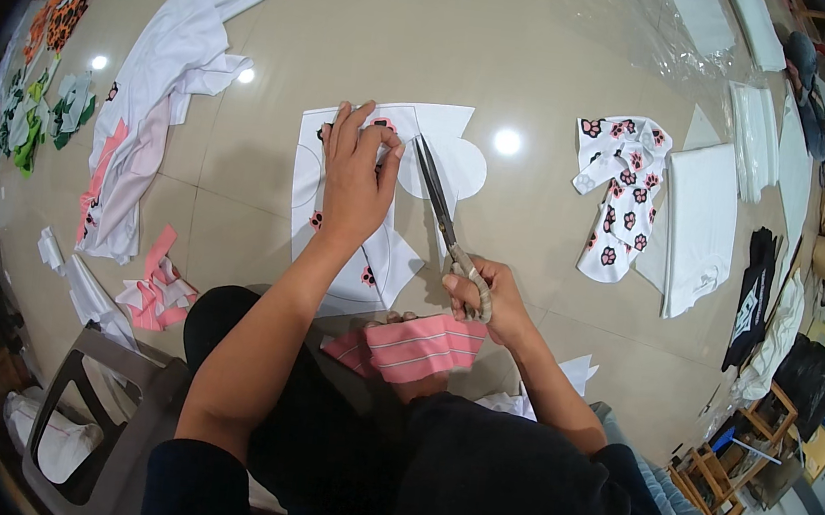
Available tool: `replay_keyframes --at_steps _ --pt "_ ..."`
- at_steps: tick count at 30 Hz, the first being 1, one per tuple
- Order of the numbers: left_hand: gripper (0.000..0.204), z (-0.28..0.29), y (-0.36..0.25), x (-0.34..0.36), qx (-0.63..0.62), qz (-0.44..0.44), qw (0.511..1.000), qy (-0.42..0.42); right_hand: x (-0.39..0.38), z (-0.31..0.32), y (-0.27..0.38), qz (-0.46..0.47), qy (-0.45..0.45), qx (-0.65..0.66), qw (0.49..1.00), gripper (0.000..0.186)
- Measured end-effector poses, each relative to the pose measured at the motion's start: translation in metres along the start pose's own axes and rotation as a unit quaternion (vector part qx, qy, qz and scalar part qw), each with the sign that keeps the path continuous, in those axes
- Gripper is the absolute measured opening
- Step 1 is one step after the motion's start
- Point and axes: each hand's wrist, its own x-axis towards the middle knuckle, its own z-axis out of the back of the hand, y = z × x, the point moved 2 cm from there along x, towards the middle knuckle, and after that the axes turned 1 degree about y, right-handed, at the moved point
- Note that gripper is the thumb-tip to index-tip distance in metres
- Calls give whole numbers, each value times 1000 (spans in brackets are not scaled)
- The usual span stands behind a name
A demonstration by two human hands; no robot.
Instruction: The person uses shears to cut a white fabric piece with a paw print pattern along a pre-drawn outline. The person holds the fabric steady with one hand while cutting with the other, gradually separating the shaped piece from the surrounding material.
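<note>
My left hand (356,176) lies on a white piece (432,119) with drawn curved outlines and pink-and-black paw prints, fingers spread over its upper left part. My right hand (483,300) grips large metal scissors (443,205); their blades point up-left, over the piece's right side near my left fingers. Just below, pink fabric (428,345) with thin stripes is draped close to my right hand, partly covering what seems to be a foot.
Paw-print fabric (621,189) and folded white cloth (697,227) lie right on the tiled floor. White-and-pink garments (166,71) and pink scraps (157,296) lie left. A plastic chair (66,392) stands lower left. Bags and wooden stools (733,462) line the right edge.
</note>
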Motion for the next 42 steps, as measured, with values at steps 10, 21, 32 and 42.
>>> replay_keyframes --at_steps 10,21,32,42 --pt "12 -1 1 0 2 -3 1000 11 12 1 9 11 3 12 1000 31" --pt "12 -1 2 0 9 -7 1000 18 23 3 11 5 -4 31 999 26" --pt "10 0 1 0 27 -10 999 25 22 4 23 13 -37 -55 998 25" --pt "9 -2 0 0 37 -10 999 25 25 1 15 24 -58 -59 996 28"
